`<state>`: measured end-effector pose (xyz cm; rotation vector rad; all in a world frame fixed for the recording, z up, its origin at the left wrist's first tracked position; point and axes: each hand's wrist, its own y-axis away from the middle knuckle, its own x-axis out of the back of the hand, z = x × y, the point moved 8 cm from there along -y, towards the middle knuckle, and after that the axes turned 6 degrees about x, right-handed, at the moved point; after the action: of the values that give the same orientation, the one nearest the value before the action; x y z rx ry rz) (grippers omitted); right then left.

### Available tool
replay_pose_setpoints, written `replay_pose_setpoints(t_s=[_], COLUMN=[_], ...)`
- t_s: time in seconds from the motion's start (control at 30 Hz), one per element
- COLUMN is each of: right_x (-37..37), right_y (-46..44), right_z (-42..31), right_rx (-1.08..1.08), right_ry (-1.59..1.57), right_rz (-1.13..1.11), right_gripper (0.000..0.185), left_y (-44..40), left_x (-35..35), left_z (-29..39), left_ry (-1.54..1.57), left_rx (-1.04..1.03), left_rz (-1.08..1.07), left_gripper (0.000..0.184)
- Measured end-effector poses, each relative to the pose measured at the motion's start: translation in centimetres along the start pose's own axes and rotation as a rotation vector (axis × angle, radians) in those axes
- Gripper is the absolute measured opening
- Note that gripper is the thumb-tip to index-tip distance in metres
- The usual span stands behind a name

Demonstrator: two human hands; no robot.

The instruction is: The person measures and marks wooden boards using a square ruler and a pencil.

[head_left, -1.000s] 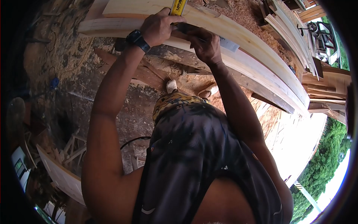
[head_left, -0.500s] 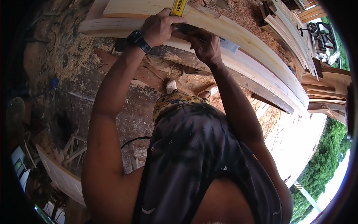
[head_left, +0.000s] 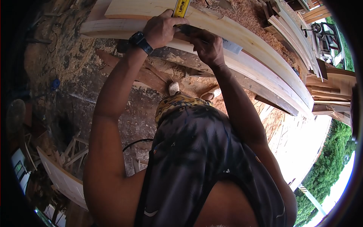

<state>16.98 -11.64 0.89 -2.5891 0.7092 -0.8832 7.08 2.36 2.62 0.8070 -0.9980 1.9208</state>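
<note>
My left hand, below a dark wristwatch, grips a yellow tool marked LOTUS at its lower end. Close on its right, my right hand is closed round a small dark object that I cannot make out. A grey metal blade with lettering shows beyond the right hand and lies over the pale boards. Both hands are above a long pale board, beside a second board nearer to me.
Stacked boards stand at the upper right, near wood shavings. My two shoes show below the boards. A dark cable and a blue object lie on the stained floor. More planks lean at the lower left.
</note>
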Motion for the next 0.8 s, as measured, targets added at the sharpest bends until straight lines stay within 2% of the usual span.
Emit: replay_pose_setpoints(t_s=[0.3, 0.37, 0.4, 0.47, 0.53, 0.6, 0.73, 0.8], right_x=[0.2, 1.1, 1.4, 3.4, 5.9, 7.8, 6.4, 4.4], right_y=[0.0, 0.1, 0.0, 0.0, -0.2, -1.3, -2.0, -2.2], right_z=[-0.5, -0.2, -0.4, -0.6, -0.4, -1.3, 1.2, 2.3], right_rx=[-0.03, -0.225, -0.219, -0.17, -0.236, -0.049, -0.041, -0.29], right_ry=[0.007, -0.277, -0.275, -0.359, -0.085, 0.33, 0.166, 0.149], right_rz=[-0.013, 0.054, 0.057, 0.255, 0.335, 0.368, 0.253, 0.076], right_gripper=[0.018, 0.014, 0.014, 0.015, 0.019, 0.023, 0.026, 0.029], left_y=[0.1, -0.1, -0.3, -0.3, 0.0, 0.6, 1.4, 2.0], left_x=[0.3, 0.4, 0.8, 1.3, 2.4, 3.5, 7.0, 9.0], left_z=[0.3, 0.3, 0.1, -0.9, -2.8, -5.0, -8.4, -10.3], left_ry=[0.008, 0.024, 0.022, 0.005, 0.033, 0.057, 0.081, 0.041], left_rx=[0.049, 0.02, 0.014, 0.022, 0.044, 0.066, 0.146, 0.173], left_rz=[-0.033, -0.048, -0.043, -0.107, -0.131, -0.158, -0.158, -0.125], left_gripper=[0.037, 0.037, 0.037, 0.036, 0.035, 0.035, 0.033, 0.031])
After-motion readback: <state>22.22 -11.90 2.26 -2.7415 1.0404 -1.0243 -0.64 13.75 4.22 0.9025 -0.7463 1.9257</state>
